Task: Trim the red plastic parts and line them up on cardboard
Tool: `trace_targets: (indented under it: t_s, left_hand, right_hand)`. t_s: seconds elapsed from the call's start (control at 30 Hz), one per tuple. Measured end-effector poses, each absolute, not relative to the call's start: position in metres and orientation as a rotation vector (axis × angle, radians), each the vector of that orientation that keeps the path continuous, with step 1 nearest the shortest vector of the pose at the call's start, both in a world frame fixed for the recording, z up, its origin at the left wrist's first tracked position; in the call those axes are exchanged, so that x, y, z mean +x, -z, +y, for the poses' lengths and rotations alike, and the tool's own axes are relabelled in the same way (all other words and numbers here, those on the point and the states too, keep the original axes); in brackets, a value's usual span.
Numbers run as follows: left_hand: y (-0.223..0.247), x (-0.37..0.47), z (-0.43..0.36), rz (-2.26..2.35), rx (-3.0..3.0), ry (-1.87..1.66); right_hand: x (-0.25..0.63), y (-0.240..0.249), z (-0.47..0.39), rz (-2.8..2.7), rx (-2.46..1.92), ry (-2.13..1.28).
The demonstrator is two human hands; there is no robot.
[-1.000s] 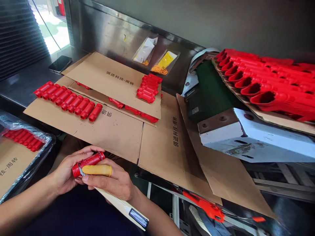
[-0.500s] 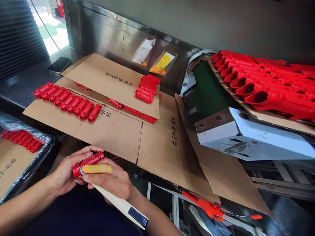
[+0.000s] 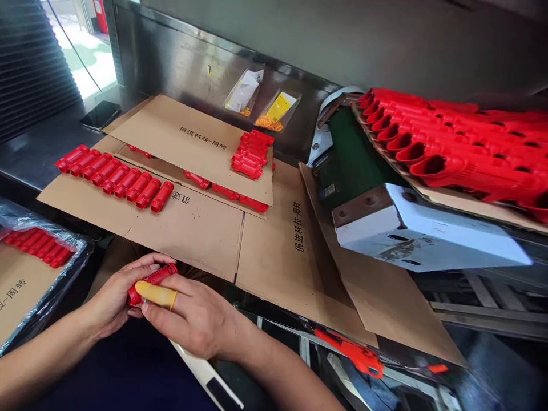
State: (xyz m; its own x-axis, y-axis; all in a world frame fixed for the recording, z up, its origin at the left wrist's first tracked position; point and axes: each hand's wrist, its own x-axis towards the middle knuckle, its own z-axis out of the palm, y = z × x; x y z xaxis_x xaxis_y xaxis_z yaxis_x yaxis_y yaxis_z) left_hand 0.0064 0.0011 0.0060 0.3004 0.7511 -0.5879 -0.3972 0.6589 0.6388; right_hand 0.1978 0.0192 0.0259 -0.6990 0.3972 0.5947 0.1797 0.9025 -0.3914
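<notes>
My left hand [image 3: 112,298] is closed around a red ribbed plastic tube [image 3: 159,275], low in front of my body near the table's front edge. My right hand [image 3: 199,319] grips a trimming knife [image 3: 203,374] with a long cream handle and a dark patch at its end. A yellow finger cot [image 3: 157,294] covers my right index finger, which lies along the tube's near end. The blade is mostly hidden behind the fingers. Beyond my hands, several similar red tubes [image 3: 125,181] lie in a slanted row on the cardboard [image 3: 205,228].
A cardboard sheet [image 3: 158,123] bears more red tubes [image 3: 252,154]. Bags of yellow finger cots [image 3: 277,109] and a phone [image 3: 100,115] lie behind. Red housings [image 3: 428,165] fill the right, above a white metal bracket [image 3: 428,228]. A plastic-lined box [image 3: 38,285] stands left.
My right hand has turned and slid over the tube, covering more of it, and the knife handle now points more steeply downward. The camera view has shifted slightly.
</notes>
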Motion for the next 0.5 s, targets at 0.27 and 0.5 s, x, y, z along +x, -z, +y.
trace_targets:
  t_s: [0.27, 0.5]
  left_hand:
    - [-0.009, 0.007, 0.004, 0.951, 0.367, -0.868]
    - [-0.014, 0.005, 0.007, 0.912, 0.345, -0.881]
  right_hand:
    - [0.200, -0.024, 0.008, -2.047, -0.318, -0.980]
    - [0.210, -0.022, -0.006, -1.659, -0.486, -1.285]
